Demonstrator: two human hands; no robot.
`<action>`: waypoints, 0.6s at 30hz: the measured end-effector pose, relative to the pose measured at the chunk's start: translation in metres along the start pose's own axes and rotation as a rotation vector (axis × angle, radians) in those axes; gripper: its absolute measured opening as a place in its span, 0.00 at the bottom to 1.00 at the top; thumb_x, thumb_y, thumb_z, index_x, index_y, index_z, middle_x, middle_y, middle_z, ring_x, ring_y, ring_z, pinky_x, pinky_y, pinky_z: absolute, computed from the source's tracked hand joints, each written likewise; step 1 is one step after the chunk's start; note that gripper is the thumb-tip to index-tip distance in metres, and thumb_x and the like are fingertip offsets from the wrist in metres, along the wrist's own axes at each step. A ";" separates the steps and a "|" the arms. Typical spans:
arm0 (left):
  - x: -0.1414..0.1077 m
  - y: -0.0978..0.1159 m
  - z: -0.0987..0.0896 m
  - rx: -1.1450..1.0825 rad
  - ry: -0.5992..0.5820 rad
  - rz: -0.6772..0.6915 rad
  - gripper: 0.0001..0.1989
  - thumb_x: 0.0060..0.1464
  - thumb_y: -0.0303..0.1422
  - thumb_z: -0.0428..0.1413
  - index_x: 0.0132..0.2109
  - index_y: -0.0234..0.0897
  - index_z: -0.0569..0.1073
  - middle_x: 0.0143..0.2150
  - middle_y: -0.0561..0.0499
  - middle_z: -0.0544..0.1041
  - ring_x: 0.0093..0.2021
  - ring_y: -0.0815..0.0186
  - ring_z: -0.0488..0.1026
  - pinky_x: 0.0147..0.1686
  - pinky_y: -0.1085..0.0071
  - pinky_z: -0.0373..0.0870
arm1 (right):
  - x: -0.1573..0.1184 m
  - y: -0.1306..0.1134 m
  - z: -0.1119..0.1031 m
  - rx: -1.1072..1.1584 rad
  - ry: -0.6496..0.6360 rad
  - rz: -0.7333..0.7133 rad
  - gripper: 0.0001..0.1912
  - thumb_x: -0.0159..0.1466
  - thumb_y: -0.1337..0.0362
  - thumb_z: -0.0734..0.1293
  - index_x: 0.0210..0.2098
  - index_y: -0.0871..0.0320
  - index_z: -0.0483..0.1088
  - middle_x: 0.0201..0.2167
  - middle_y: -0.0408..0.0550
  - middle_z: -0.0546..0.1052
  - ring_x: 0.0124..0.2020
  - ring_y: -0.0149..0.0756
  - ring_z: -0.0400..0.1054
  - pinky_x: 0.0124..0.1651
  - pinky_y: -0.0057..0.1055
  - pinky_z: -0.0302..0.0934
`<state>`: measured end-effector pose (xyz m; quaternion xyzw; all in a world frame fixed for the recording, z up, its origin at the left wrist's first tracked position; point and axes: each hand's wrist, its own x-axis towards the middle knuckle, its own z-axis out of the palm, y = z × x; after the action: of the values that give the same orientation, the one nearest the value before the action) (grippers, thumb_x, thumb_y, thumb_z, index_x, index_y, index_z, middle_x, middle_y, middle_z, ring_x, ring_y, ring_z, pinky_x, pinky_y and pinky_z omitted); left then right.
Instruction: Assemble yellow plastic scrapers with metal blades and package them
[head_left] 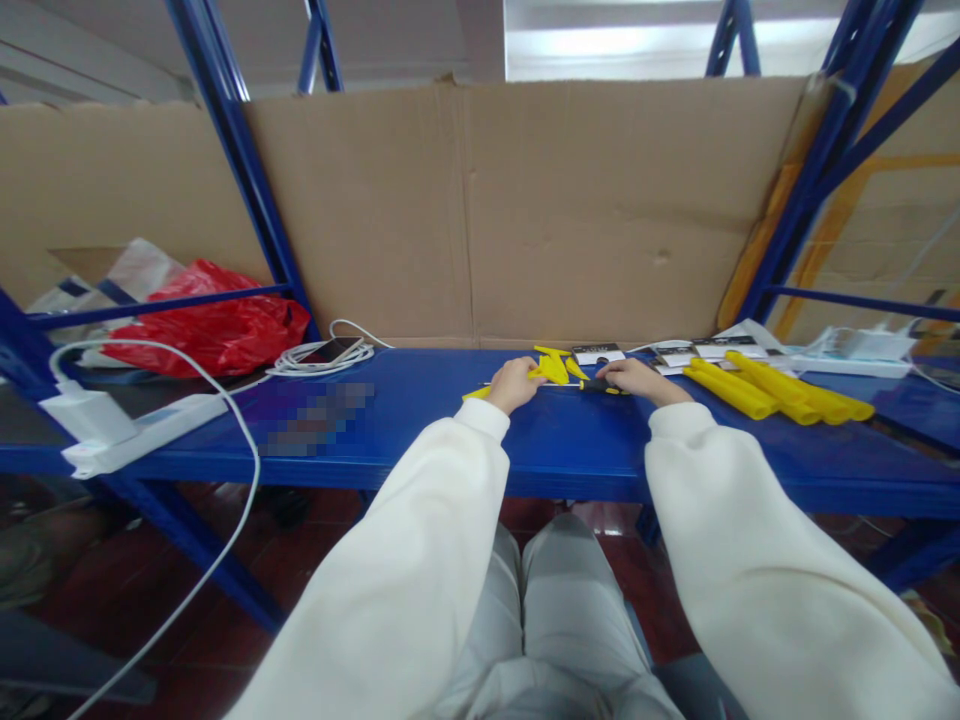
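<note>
My left hand (514, 385) is closed on a yellow plastic part (553, 370) with angular ends, just above the blue table. A screwdriver (600, 386) with a black and yellow handle lies crosswise in front of my hands. Its thin shaft runs left, passing by my left hand. My right hand (634, 380) has its fingers pinched together at the handle; whether they grip it or something small is too unclear to tell. Under my left hand, part of another yellow piece (476, 393) shows. Behind my fingers is a small black and white card (598, 353).
Yellow tubes (750, 388) lie to the right, before more cards (727, 346). A power strip (150, 432) with a white cable is at the left. A red plastic bag (214, 318) and coiled cable (319, 358) sit farther back. Cardboard (525, 210) walls the rear between blue posts.
</note>
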<state>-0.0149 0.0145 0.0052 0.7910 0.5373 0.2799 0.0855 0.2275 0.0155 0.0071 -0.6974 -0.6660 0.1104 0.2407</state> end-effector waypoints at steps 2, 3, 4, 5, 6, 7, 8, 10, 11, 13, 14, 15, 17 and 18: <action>0.001 -0.001 0.001 0.001 0.001 0.000 0.15 0.64 0.34 0.61 0.55 0.36 0.81 0.58 0.42 0.82 0.61 0.57 0.77 0.59 0.67 0.70 | 0.001 0.002 0.001 0.005 -0.034 -0.042 0.19 0.62 0.73 0.65 0.48 0.59 0.83 0.44 0.48 0.84 0.44 0.39 0.79 0.49 0.27 0.69; 0.001 -0.001 0.001 0.001 0.004 0.000 0.15 0.63 0.34 0.61 0.55 0.37 0.81 0.58 0.42 0.82 0.61 0.57 0.77 0.59 0.68 0.70 | 0.001 0.004 0.002 0.004 -0.057 -0.077 0.19 0.61 0.72 0.66 0.48 0.59 0.83 0.44 0.48 0.84 0.44 0.39 0.79 0.50 0.28 0.70; 0.001 -0.001 0.002 0.000 0.009 -0.002 0.15 0.63 0.34 0.61 0.55 0.37 0.81 0.58 0.42 0.82 0.61 0.57 0.77 0.59 0.68 0.70 | 0.002 0.005 0.003 -0.002 -0.078 -0.115 0.18 0.61 0.71 0.68 0.49 0.58 0.83 0.44 0.48 0.84 0.44 0.40 0.79 0.51 0.29 0.70; 0.001 -0.002 0.002 -0.002 0.013 -0.002 0.15 0.63 0.34 0.62 0.55 0.37 0.81 0.58 0.43 0.82 0.61 0.57 0.77 0.59 0.68 0.70 | 0.002 0.007 0.004 -0.011 -0.094 -0.153 0.18 0.60 0.69 0.70 0.49 0.57 0.83 0.44 0.47 0.84 0.44 0.41 0.79 0.52 0.30 0.70; 0.002 -0.002 0.003 -0.005 0.016 -0.002 0.15 0.63 0.34 0.62 0.55 0.38 0.81 0.57 0.43 0.82 0.60 0.57 0.77 0.58 0.68 0.70 | 0.003 0.009 0.006 -0.024 -0.101 -0.187 0.17 0.60 0.68 0.71 0.49 0.56 0.83 0.44 0.47 0.84 0.45 0.41 0.79 0.53 0.31 0.70; 0.002 -0.003 0.003 -0.007 0.018 -0.001 0.15 0.63 0.34 0.62 0.55 0.38 0.81 0.57 0.43 0.82 0.60 0.58 0.77 0.58 0.68 0.71 | 0.004 0.010 0.007 -0.040 -0.101 -0.213 0.17 0.60 0.67 0.72 0.48 0.56 0.83 0.44 0.48 0.84 0.46 0.42 0.79 0.54 0.32 0.70; 0.002 -0.003 0.003 -0.008 0.021 -0.003 0.15 0.63 0.34 0.62 0.55 0.38 0.81 0.57 0.43 0.82 0.59 0.58 0.78 0.58 0.68 0.71 | 0.005 0.012 0.008 -0.059 -0.096 -0.231 0.16 0.61 0.66 0.72 0.48 0.55 0.83 0.44 0.48 0.84 0.46 0.42 0.79 0.54 0.33 0.70; 0.002 -0.004 0.004 -0.006 0.025 -0.007 0.15 0.62 0.34 0.62 0.55 0.39 0.81 0.57 0.44 0.83 0.59 0.57 0.78 0.57 0.68 0.71 | 0.008 0.016 0.007 -0.108 -0.083 -0.246 0.15 0.61 0.64 0.73 0.47 0.55 0.83 0.44 0.49 0.84 0.47 0.43 0.79 0.55 0.35 0.70; 0.002 -0.004 0.003 -0.004 0.026 -0.009 0.15 0.62 0.34 0.62 0.55 0.39 0.81 0.57 0.44 0.83 0.59 0.57 0.78 0.57 0.68 0.71 | 0.009 0.019 0.005 -0.136 -0.080 -0.245 0.15 0.60 0.63 0.73 0.47 0.54 0.82 0.45 0.50 0.84 0.47 0.44 0.78 0.56 0.36 0.70; 0.002 -0.004 0.003 0.001 0.026 -0.007 0.14 0.63 0.34 0.62 0.55 0.39 0.81 0.57 0.43 0.83 0.59 0.57 0.78 0.57 0.68 0.71 | 0.011 0.028 -0.001 -0.199 -0.079 -0.232 0.15 0.59 0.61 0.75 0.46 0.53 0.82 0.45 0.50 0.84 0.47 0.45 0.78 0.56 0.37 0.70; 0.002 -0.004 0.003 0.002 0.025 -0.003 0.14 0.63 0.34 0.62 0.55 0.39 0.81 0.57 0.43 0.82 0.59 0.57 0.78 0.57 0.69 0.71 | 0.011 0.035 -0.006 -0.231 -0.076 -0.220 0.15 0.58 0.61 0.75 0.46 0.53 0.82 0.44 0.50 0.84 0.48 0.45 0.78 0.55 0.37 0.70; 0.003 -0.004 0.003 0.002 0.023 0.001 0.14 0.63 0.33 0.62 0.54 0.38 0.81 0.57 0.43 0.82 0.59 0.57 0.78 0.57 0.69 0.71 | 0.011 0.043 -0.011 -0.262 -0.073 -0.207 0.15 0.58 0.61 0.76 0.45 0.52 0.82 0.44 0.50 0.84 0.48 0.45 0.78 0.55 0.37 0.70; 0.003 -0.004 0.003 -0.001 0.020 0.002 0.14 0.63 0.33 0.62 0.54 0.38 0.81 0.57 0.44 0.82 0.59 0.58 0.78 0.57 0.69 0.71 | 0.010 0.062 -0.024 -0.320 -0.042 -0.187 0.13 0.58 0.61 0.76 0.43 0.52 0.82 0.43 0.50 0.83 0.47 0.46 0.78 0.54 0.38 0.70; 0.003 -0.004 0.003 -0.003 0.018 0.000 0.14 0.63 0.33 0.61 0.54 0.38 0.81 0.58 0.43 0.82 0.60 0.57 0.78 0.58 0.69 0.71 | 0.009 0.072 -0.030 -0.347 -0.013 -0.181 0.12 0.57 0.61 0.76 0.42 0.52 0.82 0.41 0.50 0.83 0.45 0.46 0.78 0.53 0.39 0.70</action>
<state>-0.0154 0.0191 0.0025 0.7882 0.5377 0.2880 0.0818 0.3054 0.0183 0.0000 -0.6651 -0.7364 -0.0238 0.1213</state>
